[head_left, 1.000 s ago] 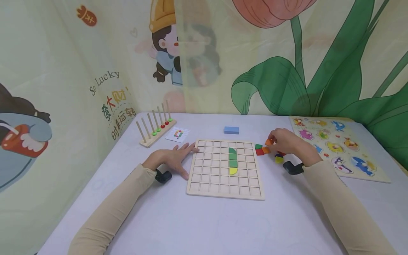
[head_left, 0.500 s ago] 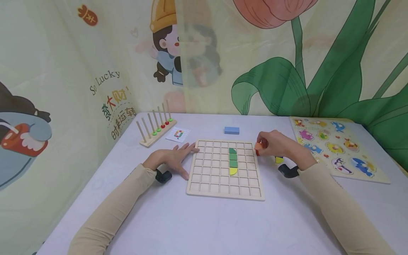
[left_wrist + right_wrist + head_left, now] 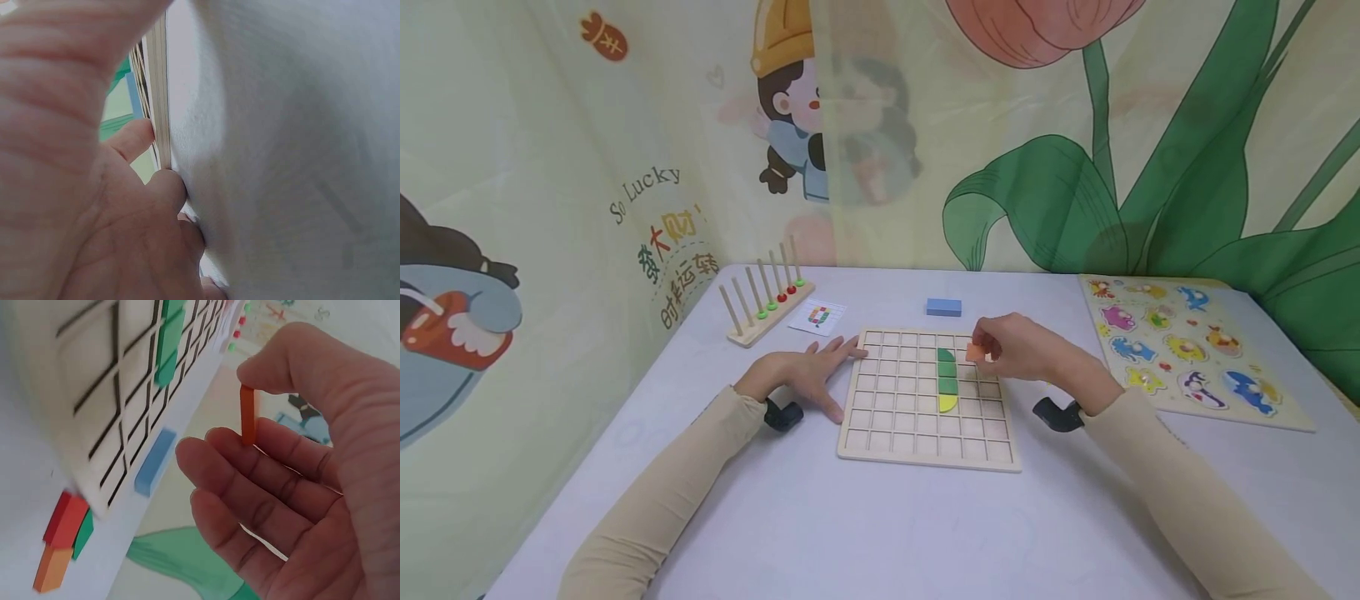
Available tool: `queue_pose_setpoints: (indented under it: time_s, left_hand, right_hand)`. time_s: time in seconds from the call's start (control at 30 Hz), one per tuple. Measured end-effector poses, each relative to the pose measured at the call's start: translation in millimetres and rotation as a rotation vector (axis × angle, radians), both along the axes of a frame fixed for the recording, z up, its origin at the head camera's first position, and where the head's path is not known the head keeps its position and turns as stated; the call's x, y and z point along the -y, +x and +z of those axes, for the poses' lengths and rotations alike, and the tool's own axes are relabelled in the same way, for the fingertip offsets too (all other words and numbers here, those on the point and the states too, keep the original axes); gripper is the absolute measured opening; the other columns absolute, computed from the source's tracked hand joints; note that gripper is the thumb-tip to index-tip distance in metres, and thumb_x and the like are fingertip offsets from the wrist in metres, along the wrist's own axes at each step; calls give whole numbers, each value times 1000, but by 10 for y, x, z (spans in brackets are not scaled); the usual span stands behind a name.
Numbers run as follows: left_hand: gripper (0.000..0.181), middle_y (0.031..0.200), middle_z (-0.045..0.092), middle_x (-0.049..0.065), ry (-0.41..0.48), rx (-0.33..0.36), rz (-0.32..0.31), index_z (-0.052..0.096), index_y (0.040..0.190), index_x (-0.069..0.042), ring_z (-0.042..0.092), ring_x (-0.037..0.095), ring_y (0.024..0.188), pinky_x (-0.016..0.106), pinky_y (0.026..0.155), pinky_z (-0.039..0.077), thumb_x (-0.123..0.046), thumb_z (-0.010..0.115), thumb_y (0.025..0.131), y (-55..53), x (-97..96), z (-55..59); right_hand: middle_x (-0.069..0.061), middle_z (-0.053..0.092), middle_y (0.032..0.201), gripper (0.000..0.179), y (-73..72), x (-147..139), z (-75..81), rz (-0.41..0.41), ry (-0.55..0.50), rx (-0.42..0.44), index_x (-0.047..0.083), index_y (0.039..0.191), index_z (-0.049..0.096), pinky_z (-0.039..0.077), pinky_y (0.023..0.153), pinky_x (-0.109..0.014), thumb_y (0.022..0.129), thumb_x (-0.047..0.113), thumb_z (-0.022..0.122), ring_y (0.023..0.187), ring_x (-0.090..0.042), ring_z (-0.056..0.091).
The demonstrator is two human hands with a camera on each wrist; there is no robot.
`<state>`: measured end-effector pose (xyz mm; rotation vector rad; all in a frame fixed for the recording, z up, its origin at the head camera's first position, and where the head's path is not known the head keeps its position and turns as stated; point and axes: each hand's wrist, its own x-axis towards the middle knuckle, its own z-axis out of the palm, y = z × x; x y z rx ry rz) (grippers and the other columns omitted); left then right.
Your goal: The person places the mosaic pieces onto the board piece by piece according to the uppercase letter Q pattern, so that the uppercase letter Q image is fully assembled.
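My right hand (image 3: 1026, 350) pinches an orange tile (image 3: 975, 352) between thumb and fingers, above the upper right part of a wooden grid board (image 3: 887, 421). In the right wrist view the orange tile (image 3: 248, 415) stands edge-on between thumb and fingertips. Green pieces (image 3: 947, 385) and a yellow rounded piece (image 3: 948, 403) form one upright column in the board. My left hand (image 3: 808, 375) lies with spread fingers against the board's left edge. Its fingertips touch the wooden edge (image 3: 160, 94) in the left wrist view.
Loose red (image 3: 65, 519), green (image 3: 83, 534) and orange (image 3: 53, 569) blocks lie beside the board. A blue block (image 3: 943, 307) sits behind it. A pattern card (image 3: 817, 317) and a peg rack (image 3: 767, 318) stand back left, an animal puzzle (image 3: 1165, 367) at right.
My right hand picked the orange tile from the loose blocks at the right and carried it left over the board. My left hand stays in place.
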<state>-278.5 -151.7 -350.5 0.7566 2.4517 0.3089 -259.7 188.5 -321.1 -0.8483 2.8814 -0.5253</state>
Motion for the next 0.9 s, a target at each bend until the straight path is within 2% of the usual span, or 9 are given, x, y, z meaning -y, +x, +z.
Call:
queue_pose_setpoints:
  time_s: [0.23, 0.4, 0.67, 0.9]
  left_hand:
    - [112, 165, -11, 9, 3, 3, 8, 11, 157, -21, -11, 29, 151, 54, 120, -4, -44, 83, 74, -7, 12, -11]
    - [112, 164, -12, 9, -5, -3, -1, 11, 157, -21, -11, 29, 151, 54, 120, -3, -45, 82, 74, -21, 18, -27]
    - [110, 165, -12, 8, 27, -2, -17, 13, 156, -20, -10, 30, 151, 55, 120, -3, -45, 82, 75, -49, 16, -49]
    - [109, 165, -12, 7, 28, 4, -5, 14, 156, -20, -11, 29, 151, 54, 120, -4, -44, 82, 74, -33, 32, -37]
  right_hand:
    - [3, 61, 84, 22, 108, 237, -82, 69, 22, 44, 9, 100, 65, 47, 67, -25, 82, 15, 75, 75, -14, 53]
    - [4, 57, 78, 19, 174, 370, -149, 120, 29, 65, 10, 100, 65, 44, 62, -23, 84, 17, 71, 70, -11, 50]
    - [8, 61, 82, 18, 257, 482, -228, 184, 23, 82, 12, 102, 69, 46, 68, -23, 87, 22, 71, 76, -11, 51]
    - [7, 63, 86, 20, 256, 533, -276, 202, 25, 68, 12, 104, 71, 46, 69, -23, 88, 24, 72, 79, -11, 51]
